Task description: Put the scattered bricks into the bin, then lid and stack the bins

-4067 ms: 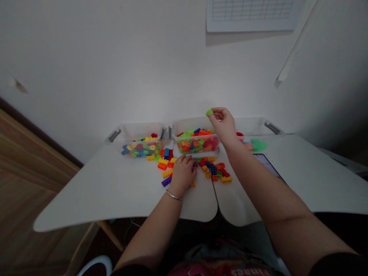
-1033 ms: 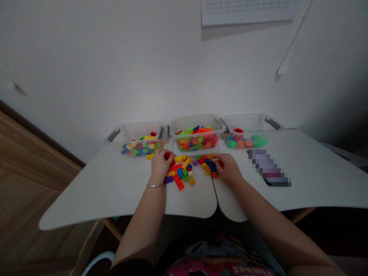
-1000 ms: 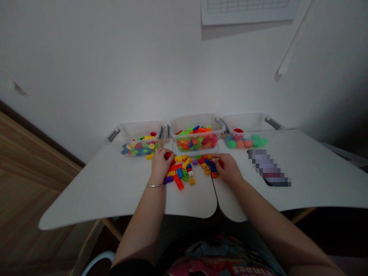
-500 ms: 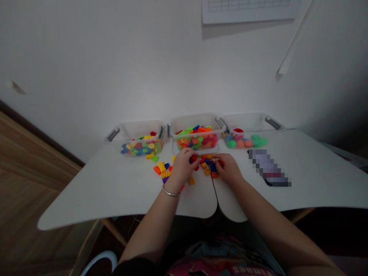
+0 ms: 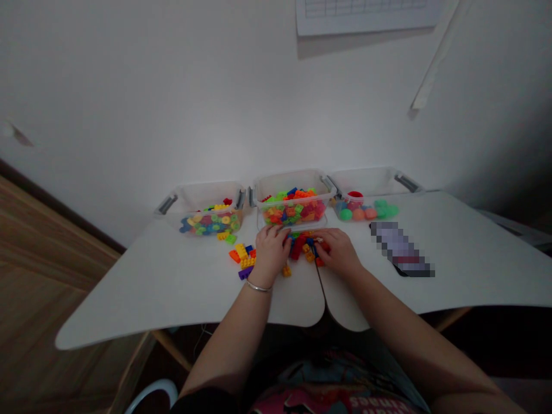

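Note:
My left hand (image 5: 272,252) lies at the left side of a pile of toy building blocks (image 5: 297,247), palm down, fingers reaching forward and thumb apart. My right hand (image 5: 340,250) curves round the pile's right side, its fingers pointing left along the back edge and its thumb lower down. Red, blue, orange and green blocks show between the hands; some are hidden under the fingers. A single yellow-orange block (image 5: 287,270) lies in front of the pile. Left of my left hand are loose yellow, orange and blue blocks and a purple block (image 5: 246,273).
Three clear bins stand along the wall: a left bin (image 5: 207,190) with mixed pieces, a middle bin (image 5: 293,179) full of blocks, a right bin (image 5: 366,177) with balls and a red cup. A phone (image 5: 401,250) lies right. The white table (image 5: 172,293) has a front notch.
The red piece between my hands has come down onto the pile. My fingers have spread forward round the blocks, and the view has shifted slightly.

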The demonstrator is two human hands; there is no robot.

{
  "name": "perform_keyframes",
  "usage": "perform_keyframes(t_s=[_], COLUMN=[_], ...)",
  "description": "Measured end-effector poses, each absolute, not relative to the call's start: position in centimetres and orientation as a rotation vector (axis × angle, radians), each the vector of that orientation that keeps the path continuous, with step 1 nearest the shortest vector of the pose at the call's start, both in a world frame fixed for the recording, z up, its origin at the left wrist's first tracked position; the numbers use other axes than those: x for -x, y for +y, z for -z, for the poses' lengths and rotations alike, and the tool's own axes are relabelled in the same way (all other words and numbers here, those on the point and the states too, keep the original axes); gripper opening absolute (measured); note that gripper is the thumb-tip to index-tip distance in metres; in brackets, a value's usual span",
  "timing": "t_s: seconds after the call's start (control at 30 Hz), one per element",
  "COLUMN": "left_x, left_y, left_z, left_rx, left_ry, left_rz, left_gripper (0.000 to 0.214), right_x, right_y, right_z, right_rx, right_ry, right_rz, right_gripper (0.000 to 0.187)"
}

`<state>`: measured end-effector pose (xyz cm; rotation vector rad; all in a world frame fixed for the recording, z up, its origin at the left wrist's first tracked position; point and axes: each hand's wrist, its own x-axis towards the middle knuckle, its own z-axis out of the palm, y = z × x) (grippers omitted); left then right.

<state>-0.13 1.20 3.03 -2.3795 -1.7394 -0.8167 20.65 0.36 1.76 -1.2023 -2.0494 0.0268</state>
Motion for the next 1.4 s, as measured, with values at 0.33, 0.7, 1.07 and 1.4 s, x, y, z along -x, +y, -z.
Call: perform_keyframes(t_s=[0.33, 0.7, 1.07, 1.4], left_x=[0.5, 0.4, 0.4, 0.5], left_y=[2.2, 2.2, 2.0, 2.2], left_z=[-2.0, -2.1, -2.4, -2.3], left_rx=[2.491, 2.489, 2.487, 2.493], left_ry=[-1.77, -1.762, -1.768, -1.773], left_rz=[0.692, 0.672, 0.673, 0.652], left_gripper=[0.031, 0.031, 0.028, 0.028], right_x=[-17.6, -17.6, -18.1, -19.5], right_y=[0.1, 0.3, 0.0, 0.8], right_z=[-2.6, -1.3, -1.2, -4.4], right_rx=[1.138, 0.959, 0.835, 1.046], right_ry=[-2.352, -2.444, -2.354, -1.633], right_rz=[-0.004, 0.144, 0.077, -0.129], right_gripper=[0.04, 0.023, 0.014, 0.029])
